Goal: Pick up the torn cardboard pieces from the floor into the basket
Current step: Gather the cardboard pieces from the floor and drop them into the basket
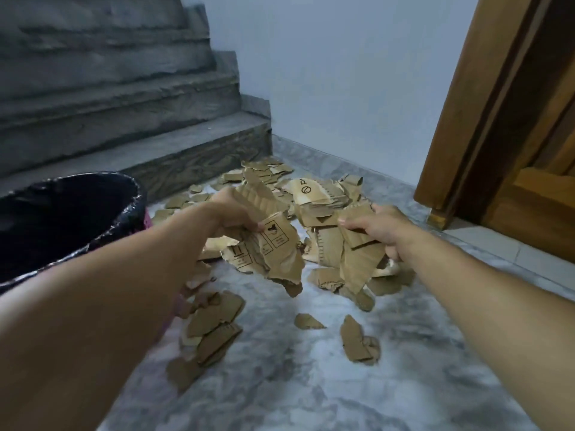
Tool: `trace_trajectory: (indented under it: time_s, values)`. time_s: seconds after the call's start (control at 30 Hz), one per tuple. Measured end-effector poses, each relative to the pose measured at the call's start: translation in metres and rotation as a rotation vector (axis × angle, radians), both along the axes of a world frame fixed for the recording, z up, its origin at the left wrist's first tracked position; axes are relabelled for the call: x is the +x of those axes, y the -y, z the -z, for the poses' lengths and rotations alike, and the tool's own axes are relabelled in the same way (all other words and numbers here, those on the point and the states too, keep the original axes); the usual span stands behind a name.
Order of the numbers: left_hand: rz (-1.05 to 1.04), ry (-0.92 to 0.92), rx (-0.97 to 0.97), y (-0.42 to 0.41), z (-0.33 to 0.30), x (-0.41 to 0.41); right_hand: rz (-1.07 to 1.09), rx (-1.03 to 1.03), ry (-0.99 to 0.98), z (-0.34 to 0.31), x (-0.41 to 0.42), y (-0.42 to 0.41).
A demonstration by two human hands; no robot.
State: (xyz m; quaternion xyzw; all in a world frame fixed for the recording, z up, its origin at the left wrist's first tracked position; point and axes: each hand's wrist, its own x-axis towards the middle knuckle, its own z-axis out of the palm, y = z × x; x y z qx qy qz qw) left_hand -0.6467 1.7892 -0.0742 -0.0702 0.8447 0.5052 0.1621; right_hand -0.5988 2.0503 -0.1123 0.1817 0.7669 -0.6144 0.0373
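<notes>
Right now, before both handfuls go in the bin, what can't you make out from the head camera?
- Black-lined basket: cut by the left edge; interior too dark to see contents.
- Left hand: fingers hidden behind its printed brown cardboard pieces.
- Right hand: fingertips covered by its corrugated cardboard bundle.
- Wooden door frame: cut by the right edge.

The head camera is looking forward and down from close above the marble floor (280, 384), facing the corner beside the stairs (124, 104).
</notes>
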Motion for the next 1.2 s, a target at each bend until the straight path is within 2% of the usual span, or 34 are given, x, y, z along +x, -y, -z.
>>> trace_trajectory:
  time_s: [0.13,0.27,0.37,0.57,0.67,0.8,0.97,1.13,1.2]
  values:
    - [-0.067,-0.057,-0.047,0.057,-0.051,-0.018,-0.089,0.006,-0.033,-0.053,-0.03,0.052]
    - [-0.132,-0.057,-0.006,0.134,-0.11,-0.026,-0.194,0.018,-0.077,-0.112,-0.056,0.114]
    - [-0.211,-0.109,0.009,0.19,-0.148,-0.017,-0.286,0.1,-0.148,-0.152,-0.069,0.167]
    - [-0.379,-0.108,-0.032,0.285,-0.181,0.013,-0.452,0.177,-0.223,-0.195,-0.08,0.278]
    - [-0.45,-0.102,-0.11,0.324,-0.174,0.03,-0.515,0.122,-0.207,-0.192,-0.078,0.334]
    - [-0.538,-0.058,-0.159,0.358,-0.142,0.042,-0.578,0.103,-0.122,-0.156,-0.078,0.397]
    - [-0.56,-0.045,-0.153,0.374,-0.082,0.034,-0.585,0.263,-0.094,-0.095,-0.083,0.436]
    - [-0.389,0.037,-0.429,0.366,-0.042,0.018,-0.575,0.453,-0.084,-0.064,-0.094,0.431]
    - [-0.379,-0.003,-0.539,0.36,-0.038,0.007,-0.502,0.393,-0.118,-0.061,-0.101,0.422]
